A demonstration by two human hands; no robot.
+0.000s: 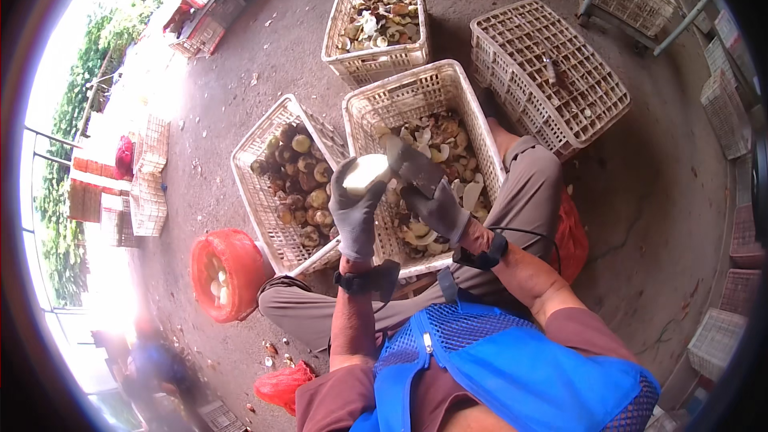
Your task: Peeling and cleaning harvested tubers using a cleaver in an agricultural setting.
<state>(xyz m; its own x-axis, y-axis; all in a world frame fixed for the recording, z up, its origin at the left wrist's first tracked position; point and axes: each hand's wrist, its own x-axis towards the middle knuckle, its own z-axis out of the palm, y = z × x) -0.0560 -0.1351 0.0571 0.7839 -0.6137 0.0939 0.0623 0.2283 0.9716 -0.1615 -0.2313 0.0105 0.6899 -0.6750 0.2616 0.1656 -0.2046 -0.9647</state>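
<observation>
My left hand (358,216), in a grey glove, grips a white peeled vegetable (367,171); its exact kind cannot be told. A dark broad-bladed knife (414,163) is in my gloved right hand (439,207), its blade close beside the vegetable; whether they touch is unclear. Both hands are above a white plastic crate (420,81) that holds pale peelings and trimmings (459,144). To the left, a tilted crate (255,150) contains many brown, round, unpeeled vegetables (303,177).
A red mesh bag (231,252), its mouth spread wide, holds white peeled pieces left of my knee. Another crate of peelings (375,63) stands beyond. An upturned crate (552,72) on the right bears a small tool (550,72). A blurred person (156,366) is at lower left.
</observation>
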